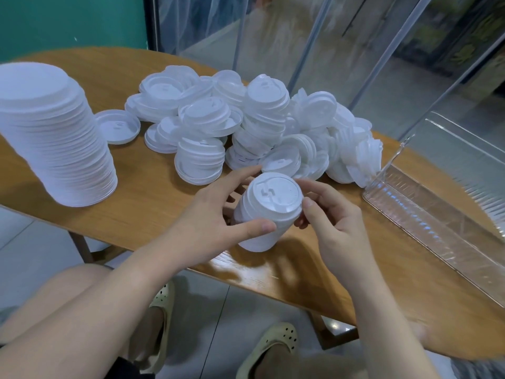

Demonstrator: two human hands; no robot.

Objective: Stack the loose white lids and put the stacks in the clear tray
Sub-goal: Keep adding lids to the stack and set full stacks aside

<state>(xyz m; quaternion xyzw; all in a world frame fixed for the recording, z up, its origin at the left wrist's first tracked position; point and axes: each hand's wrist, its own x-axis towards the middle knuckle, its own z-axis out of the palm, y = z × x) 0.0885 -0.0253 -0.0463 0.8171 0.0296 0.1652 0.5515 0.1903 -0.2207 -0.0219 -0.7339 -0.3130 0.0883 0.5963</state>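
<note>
Both hands are on one short stack of white lids, held just above the near edge of the wooden counter. The left hand has a snug grip round the stack's left side, thumb across the front and fingers curled behind. The right hand pinches the top lid's rim from 3 o'clock, thumb tip right on the edge. The stack tilts a bit, top face pointing up at the camera.

At 12 o'clock from the hands there's the big messy pile of loose lids, some already nested into little stacks, others lying flat or on edge. One single lid sits upside down off at 10 o'clock, just beside a tall finished stack standing at the far left end of the counter.

The clear tray lies at 3 o'clock, running along the right side of the counter, its near end touching the pile. No lids inside it that I can see.
</note>
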